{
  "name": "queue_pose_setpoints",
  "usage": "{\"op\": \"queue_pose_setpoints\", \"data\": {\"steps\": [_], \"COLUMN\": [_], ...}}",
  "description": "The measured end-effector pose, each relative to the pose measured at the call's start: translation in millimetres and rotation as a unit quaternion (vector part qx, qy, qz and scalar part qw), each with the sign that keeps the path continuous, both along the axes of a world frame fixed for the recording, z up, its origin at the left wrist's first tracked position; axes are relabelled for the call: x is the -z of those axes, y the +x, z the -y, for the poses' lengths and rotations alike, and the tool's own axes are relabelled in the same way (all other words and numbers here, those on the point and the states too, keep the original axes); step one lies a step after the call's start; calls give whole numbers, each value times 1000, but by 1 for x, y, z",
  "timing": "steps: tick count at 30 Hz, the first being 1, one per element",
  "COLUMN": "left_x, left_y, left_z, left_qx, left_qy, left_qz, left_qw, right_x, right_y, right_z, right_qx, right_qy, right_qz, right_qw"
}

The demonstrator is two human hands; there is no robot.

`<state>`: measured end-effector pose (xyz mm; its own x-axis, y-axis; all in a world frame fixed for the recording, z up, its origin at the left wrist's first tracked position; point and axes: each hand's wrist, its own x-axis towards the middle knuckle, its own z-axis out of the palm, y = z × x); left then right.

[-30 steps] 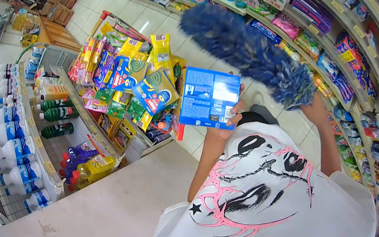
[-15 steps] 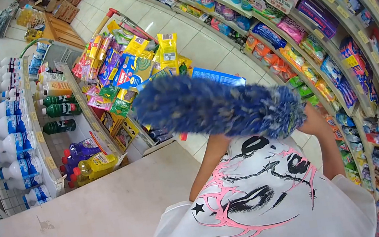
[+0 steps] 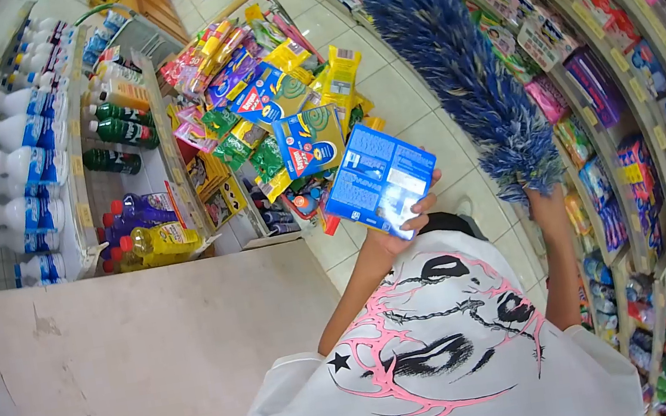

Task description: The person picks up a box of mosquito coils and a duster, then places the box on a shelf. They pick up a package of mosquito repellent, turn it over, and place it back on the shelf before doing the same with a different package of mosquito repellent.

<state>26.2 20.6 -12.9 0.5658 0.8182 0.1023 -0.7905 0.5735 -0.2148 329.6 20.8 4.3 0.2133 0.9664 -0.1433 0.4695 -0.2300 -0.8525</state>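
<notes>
My left hand [image 3: 412,226] is closed round the lower edge of a blue box [image 3: 379,181], whose printed back faces up. Just beyond the box, a heap of colourful packets [image 3: 260,102] fills a cart with a red handle [image 3: 246,0]. On the right, my right hand [image 3: 542,194] is mostly hidden behind the lower end of a fluffy blue duster [image 3: 459,66] and is closed on it. The duster points away and to the left, in front of the right shelves.
Curved shelves of packaged goods [image 3: 597,114] run along the right. White bottles [image 3: 22,170] and dark green bottles [image 3: 125,132] stand on the left shelving. A pale flat surface [image 3: 148,359] lies at the lower left. Tiled floor [image 3: 413,108] shows between.
The duster has swung from across my front to upright on the right. The blue box and my left hand, hidden behind it before, now show. The view has shifted slightly.
</notes>
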Motion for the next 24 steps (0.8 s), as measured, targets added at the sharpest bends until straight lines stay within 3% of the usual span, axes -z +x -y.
{"op": "queue_pose_setpoints", "data": {"steps": [3,5,7,9,12,15,19,21,24], "left_x": [6,13,7,9,7,16,0,5,10], "left_y": [-18,-33,-45,-56,-63,-66,-48,-43,-49], "left_z": [13,26,42,56,75,83,104,98,69], "left_qx": [-24,-52,-88,-125,-185,-251,-354,-384,-425], "left_qy": [10,-2,-25,-36,-49,-48,-40,-39,11], "left_qz": [-22,-44,-44,-52,-46,-35,-67,-68,-61], "left_qw": [999,998,995,990,980,966,932,920,903], "right_x": [-7,12,-32,-36,-50,-57,-69,-45,-21], "right_y": [-15,-21,-57,-80,-123,-168,-181,-193,-220], "right_z": [-30,-65,-95,-128,-161,-179,-166,-192,-252], "right_qx": [-41,-155,-253,-334,-425,-503,-592,-638,-615], "right_qy": [-2,74,151,250,220,268,234,257,323], "right_qz": [10,-2,73,148,201,89,64,20,120], "right_qw": [999,985,953,897,855,817,769,725,710]}}
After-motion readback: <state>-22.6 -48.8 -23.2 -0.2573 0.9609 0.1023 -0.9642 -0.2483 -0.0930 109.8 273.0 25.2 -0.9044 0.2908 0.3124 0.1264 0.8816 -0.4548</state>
